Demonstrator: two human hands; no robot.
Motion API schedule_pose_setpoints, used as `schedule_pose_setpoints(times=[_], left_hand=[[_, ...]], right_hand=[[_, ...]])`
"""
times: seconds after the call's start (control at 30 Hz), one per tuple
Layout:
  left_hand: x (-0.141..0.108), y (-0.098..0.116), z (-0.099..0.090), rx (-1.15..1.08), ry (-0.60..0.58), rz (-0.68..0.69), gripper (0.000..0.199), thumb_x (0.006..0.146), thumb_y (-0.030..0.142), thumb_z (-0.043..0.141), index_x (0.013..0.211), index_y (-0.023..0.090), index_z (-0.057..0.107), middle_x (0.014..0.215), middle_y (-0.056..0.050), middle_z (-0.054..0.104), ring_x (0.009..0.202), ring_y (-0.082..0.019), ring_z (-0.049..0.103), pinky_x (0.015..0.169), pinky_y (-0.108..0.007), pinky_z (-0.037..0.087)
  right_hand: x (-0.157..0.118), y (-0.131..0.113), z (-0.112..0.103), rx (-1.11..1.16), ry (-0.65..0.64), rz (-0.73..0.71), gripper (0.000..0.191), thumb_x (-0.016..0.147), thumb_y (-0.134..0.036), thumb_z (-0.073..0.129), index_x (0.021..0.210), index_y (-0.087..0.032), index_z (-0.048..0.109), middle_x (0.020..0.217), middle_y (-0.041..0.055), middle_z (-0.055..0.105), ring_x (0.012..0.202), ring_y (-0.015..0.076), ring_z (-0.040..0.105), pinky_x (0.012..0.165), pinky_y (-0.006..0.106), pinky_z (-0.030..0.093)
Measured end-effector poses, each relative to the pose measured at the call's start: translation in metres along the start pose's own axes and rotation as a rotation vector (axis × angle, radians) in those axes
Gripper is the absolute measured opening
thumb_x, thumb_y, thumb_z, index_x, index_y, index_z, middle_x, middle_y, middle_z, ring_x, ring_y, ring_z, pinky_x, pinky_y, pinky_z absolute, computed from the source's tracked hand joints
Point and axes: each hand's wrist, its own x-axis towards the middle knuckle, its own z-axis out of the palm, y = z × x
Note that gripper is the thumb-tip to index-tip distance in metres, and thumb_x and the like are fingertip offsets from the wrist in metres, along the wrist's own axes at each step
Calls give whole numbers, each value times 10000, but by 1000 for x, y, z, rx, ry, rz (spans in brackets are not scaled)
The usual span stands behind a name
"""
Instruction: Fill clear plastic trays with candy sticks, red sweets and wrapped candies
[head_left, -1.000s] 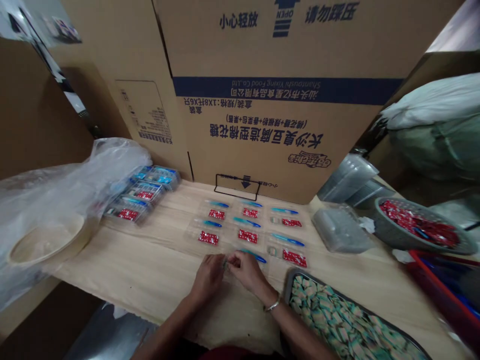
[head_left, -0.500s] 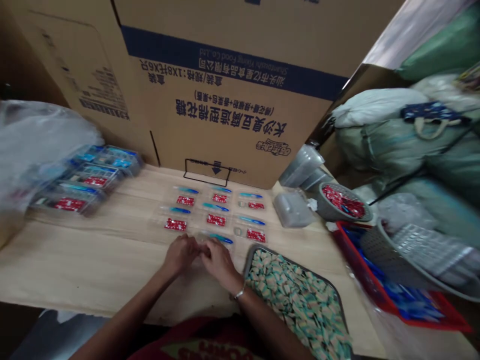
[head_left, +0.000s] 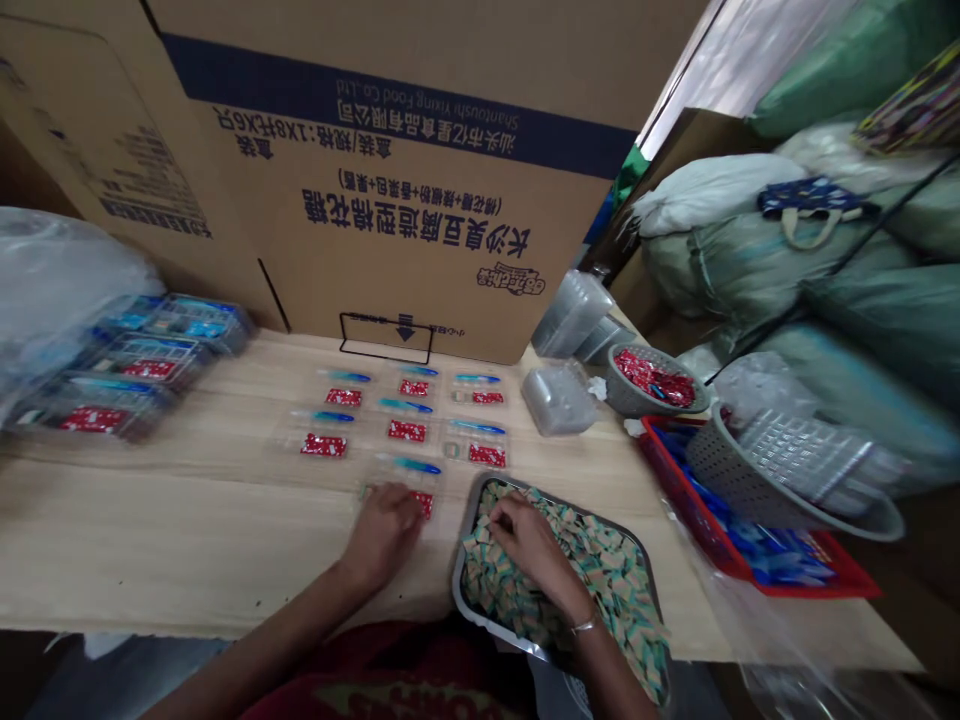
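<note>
My left hand (head_left: 384, 535), fingers curled and closed, rests at the nearest clear plastic tray (head_left: 386, 466), which holds a blue pen (head_left: 417, 465) and a red white-spotted packet (head_left: 424, 502) partly covered by the hand. Whatever its fingertips grip is hidden. Over a grey-rimmed tray (head_left: 463, 590) heaped with small tan-and-teal pieces (head_left: 600, 560), my right hand (head_left: 529, 540) has its fingers pinched together; I cannot make out what is between them. Several similar clear trays, each with a blue pen and a red packet (head_left: 324, 445), lie in rows beyond. Two trays also show a small tan-and-teal piece.
A large cardboard box (head_left: 405, 270) stands behind the rows. Filled clear packs (head_left: 150, 360) are stacked at left beside plastic sheeting. To the right are empty clear trays (head_left: 559, 400), a grey basket (head_left: 637, 400) of red packets and a red tray (head_left: 855, 580) with blue items.
My hands were together at the nearest tray; the right has moved rightward over the heaped pieces. The left stays by the nearest tray. The view has shifted to the right.
</note>
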Motion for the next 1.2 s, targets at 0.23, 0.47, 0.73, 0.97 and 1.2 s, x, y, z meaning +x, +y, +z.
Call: schedule_pose_setpoints(times=[0.23, 0.47, 0.73, 0.97, 1.2], left_hand=[[29, 58, 38, -89, -255, 181, 172, 826, 155, 506, 868, 159, 673, 1014, -137, 621, 1012, -280, 536, 860, -401, 416], [32, 52, 50, -1017, -219, -155, 100, 689, 179, 575, 690, 192, 674, 658, -11, 657, 630, -165, 581, 617, -256, 453], [26, 58, 33, -1500, -228, -477, 185, 540, 301, 751, 658, 166, 709, 587, 8, 656, 557, -126, 573, 595, -241, 443], [21, 49, 44, -1475, -115, -393, 177, 527, 274, 774, 641, 156, 709, 612, -4, 678, 582, -127, 567, 598, -232, 435], [21, 40, 50, -1503, -45, -439, 266, 503, 193, 762, 760, 166, 701, 601, 35, 635, 578, -125, 576, 596, -248, 468]], right_hand=[[-16, 6, -21, -48, 32, 80, 250, 782, -106, 441, 852, -202, 661, 864, 47, 621, 724, 160, 582, 692, 262, 426], [-32, 4, -24, 443, 49, 60, 212, 819, -280, 490, 906, -196, 663, 899, 60, 671, 858, 189, 609, 777, 296, 453], [-15, -14, 5, 600, 106, 98, 116, 727, -283, 548, 684, -179, 579, 645, 0, 592, 617, 136, 541, 581, 240, 414], [-12, -20, 20, 740, 70, 245, 206, 677, -390, 573, 645, -189, 541, 554, -18, 544, 492, 124, 503, 489, 237, 383], [-12, -10, 3, 381, 123, 144, 188, 768, -303, 491, 695, -181, 612, 678, 34, 628, 652, 169, 584, 619, 259, 424]])
